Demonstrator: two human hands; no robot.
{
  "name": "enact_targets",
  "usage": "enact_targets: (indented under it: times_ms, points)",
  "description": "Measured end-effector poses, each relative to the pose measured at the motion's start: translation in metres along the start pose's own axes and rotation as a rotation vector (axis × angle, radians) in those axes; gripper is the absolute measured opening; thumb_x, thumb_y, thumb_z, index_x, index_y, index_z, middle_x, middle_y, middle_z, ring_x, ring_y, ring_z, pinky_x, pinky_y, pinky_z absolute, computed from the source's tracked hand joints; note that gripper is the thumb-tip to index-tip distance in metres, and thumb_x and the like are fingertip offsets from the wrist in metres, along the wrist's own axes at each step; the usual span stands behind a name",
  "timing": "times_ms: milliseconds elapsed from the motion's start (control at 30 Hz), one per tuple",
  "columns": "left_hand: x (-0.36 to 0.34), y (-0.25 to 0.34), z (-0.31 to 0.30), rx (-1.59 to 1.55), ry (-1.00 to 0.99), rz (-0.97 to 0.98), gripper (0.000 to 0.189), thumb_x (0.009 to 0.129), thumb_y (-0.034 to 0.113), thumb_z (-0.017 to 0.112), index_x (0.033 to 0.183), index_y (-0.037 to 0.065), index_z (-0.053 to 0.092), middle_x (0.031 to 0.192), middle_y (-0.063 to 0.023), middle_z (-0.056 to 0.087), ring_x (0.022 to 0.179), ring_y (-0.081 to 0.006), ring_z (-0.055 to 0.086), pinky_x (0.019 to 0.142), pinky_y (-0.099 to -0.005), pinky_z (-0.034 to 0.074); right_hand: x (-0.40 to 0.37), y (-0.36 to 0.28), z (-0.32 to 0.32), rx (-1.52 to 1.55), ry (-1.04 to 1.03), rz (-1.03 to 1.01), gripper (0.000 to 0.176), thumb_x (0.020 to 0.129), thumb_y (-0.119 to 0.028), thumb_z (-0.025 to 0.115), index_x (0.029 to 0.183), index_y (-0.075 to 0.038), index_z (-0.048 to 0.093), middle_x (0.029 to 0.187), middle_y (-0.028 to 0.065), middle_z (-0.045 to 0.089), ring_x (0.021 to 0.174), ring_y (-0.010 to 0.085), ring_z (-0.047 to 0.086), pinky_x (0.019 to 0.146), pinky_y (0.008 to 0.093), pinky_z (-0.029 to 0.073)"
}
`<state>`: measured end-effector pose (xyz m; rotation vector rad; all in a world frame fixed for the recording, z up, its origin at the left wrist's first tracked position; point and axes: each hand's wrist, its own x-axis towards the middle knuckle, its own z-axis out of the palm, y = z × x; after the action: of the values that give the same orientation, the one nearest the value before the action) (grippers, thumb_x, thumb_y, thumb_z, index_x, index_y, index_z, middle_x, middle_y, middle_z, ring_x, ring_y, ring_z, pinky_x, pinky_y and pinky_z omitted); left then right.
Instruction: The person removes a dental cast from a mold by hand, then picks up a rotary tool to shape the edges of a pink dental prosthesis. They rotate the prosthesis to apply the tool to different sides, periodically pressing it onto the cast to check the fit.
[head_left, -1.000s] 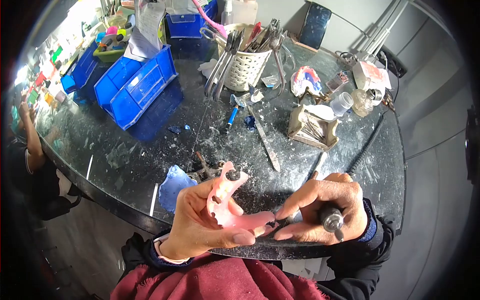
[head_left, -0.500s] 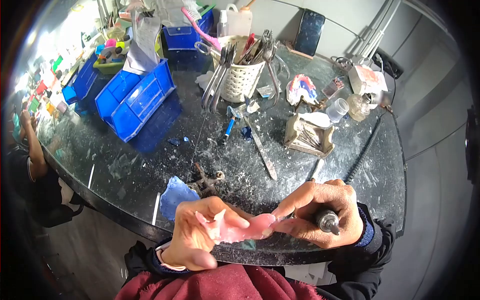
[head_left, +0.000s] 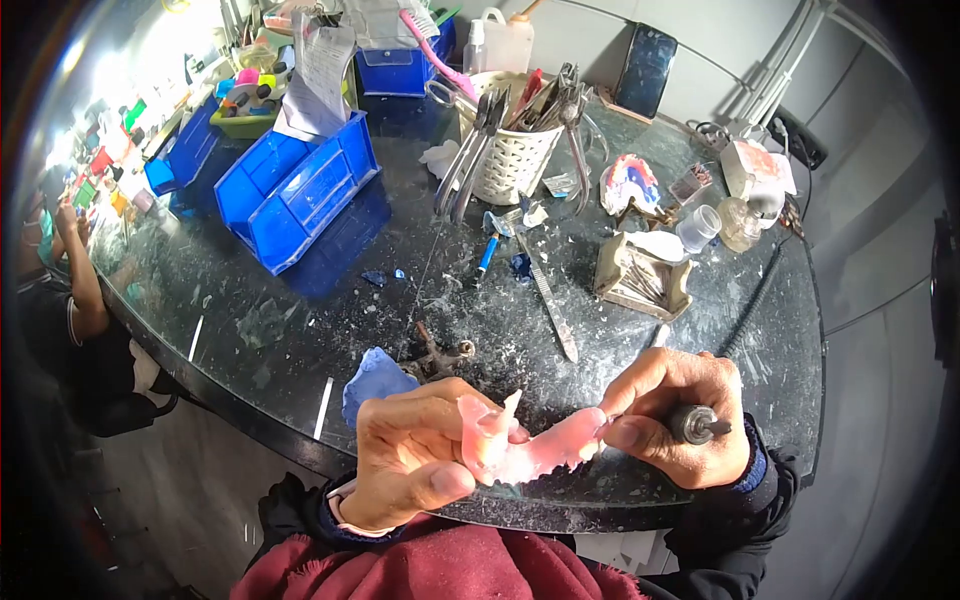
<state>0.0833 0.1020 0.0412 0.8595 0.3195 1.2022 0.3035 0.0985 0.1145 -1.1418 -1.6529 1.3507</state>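
A pink denture base [head_left: 545, 452], curved and rough along its lower edge, is held up near the table's front edge. My left hand [head_left: 405, 455] grips its left end between thumb and fingers. My right hand [head_left: 680, 415] is wrapped round a dark rotary handpiece [head_left: 692, 424], whose tip points to the lower right. The right thumb and index finger also pinch the denture base's right end. Just beyond my left hand lie a light blue sheet-like piece [head_left: 375, 382] and a brownish metal bench piece [head_left: 440, 352].
On the dusty dark table [head_left: 330, 330] lie a knife-like metal tool [head_left: 550, 305] and a box of burs [head_left: 645, 275]. Farther back stand a white basket of tools [head_left: 510, 165], a blue bin [head_left: 300, 200] and a dental model [head_left: 632, 185]. Another person's arm [head_left: 85, 275] shows at far left.
The denture base has been turned, so its left end now stands up more. Both hands have shifted slightly right in view, along with the whole scene.
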Motion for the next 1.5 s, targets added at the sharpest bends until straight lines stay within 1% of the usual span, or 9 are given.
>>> enact_targets:
  times_ms: [167,267,633,1067,1167,1300,1400,1433,1500]
  points:
    - [0.003,-0.009,-0.002,-0.104,-0.064,0.127,0.033,0.071,0.009,0.077,0.095,-0.008,0.061,0.094,-0.018,0.061,0.091,-0.024,0.062,0.081,-0.0377,0.05,0.0,0.003,-0.001,0.048,-0.009,0.014,0.013,0.082,0.0,0.064,0.094,0.001,0.06,0.07,0.0068,0.067,0.062,0.0067,0.062,0.057,0.0209,0.047]
    - [-0.001,-0.006,-0.003,-0.08,-0.018,0.041,0.037,0.07,0.006,0.077,0.098,-0.008,0.059,0.096,-0.0172,0.061,0.092,-0.0231,0.062,0.082,-0.0382,0.049,0.002,0.002,-0.002,0.094,-0.019,0.002,0.013,0.082,0.0,0.064,0.094,0.002,0.059,0.071,0.0074,0.067,0.062,0.0077,0.063,0.057,0.0211,0.048]
    - [0.005,0.002,0.002,0.002,0.003,-0.039,0.035,0.079,0.008,0.07,0.106,-0.008,0.054,0.09,-0.0106,0.058,0.085,-0.0175,0.06,0.078,-0.0328,0.047,0.0,-0.007,-0.01,0.13,-0.097,0.047,0.009,0.084,0.0,0.06,0.094,0.002,0.06,0.082,0.0089,0.067,0.073,0.0093,0.063,0.06,0.0226,0.052]
    - [0.007,-0.003,-0.002,0.055,-0.007,0.027,0.047,0.071,-0.006,0.071,0.114,-0.008,0.051,0.1,-0.0118,0.057,0.095,-0.0213,0.06,0.083,-0.0309,0.051,-0.001,-0.009,-0.012,0.106,-0.104,0.06,0.009,0.084,0.002,0.061,0.093,0.003,0.06,0.081,0.0091,0.068,0.073,0.0089,0.063,0.064,0.0216,0.05]
    - [0.007,0.002,0.011,0.123,0.198,-0.025,0.044,0.068,0.004,0.077,0.107,-0.007,0.058,0.087,-0.0094,0.058,0.083,-0.0185,0.06,0.073,-0.0306,0.051,0.0,-0.008,-0.01,0.073,-0.126,-0.005,0.01,0.081,0.001,0.064,0.091,0.002,0.063,0.079,0.0075,0.068,0.07,0.0083,0.063,0.063,0.0205,0.048]
    - [0.004,-0.001,0.003,0.14,0.135,-0.003,0.038,0.076,0.007,0.071,0.108,-0.009,0.058,0.089,-0.0139,0.06,0.083,-0.0225,0.063,0.076,-0.0372,0.054,0.003,0.0,-0.012,-0.055,-0.189,-0.112,0.014,0.077,-0.006,0.072,0.089,-0.002,0.067,0.069,0.0024,0.067,0.053,0.0041,0.056,0.048,0.0197,0.041]
    - [0.003,-0.002,-0.003,0.121,0.053,-0.003,0.035,0.077,-0.006,0.065,0.111,-0.009,0.058,0.096,-0.0164,0.064,0.088,-0.0179,0.061,0.078,-0.0276,0.048,-0.001,-0.003,-0.006,-0.001,-0.057,-0.042,0.021,0.075,-0.008,0.074,0.094,-0.003,0.066,0.059,0.0011,0.061,0.048,0.0,0.049,0.043,0.0184,0.034]
    - [0.003,0.0,-0.001,0.154,0.066,-0.036,0.033,0.076,-0.008,0.064,0.109,-0.009,0.059,0.092,-0.016,0.064,0.083,-0.016,0.06,0.074,-0.0261,0.047,0.001,-0.016,-0.003,-0.011,0.03,0.109,0.025,0.068,-0.008,0.076,0.089,0.002,0.067,0.056,0.0024,0.06,0.047,0.0041,0.051,0.045,0.0191,0.034]
    - [0.004,0.0,-0.001,0.164,0.007,-0.028,0.033,0.075,-0.008,0.064,0.109,-0.009,0.059,0.093,-0.0162,0.064,0.084,-0.0162,0.061,0.075,-0.0266,0.047,0.0,-0.014,-0.002,-0.111,0.056,0.077,0.028,0.068,-0.003,0.075,0.095,0.001,0.066,0.054,0.0,0.057,0.044,0.0014,0.045,0.043,0.0187,0.028]
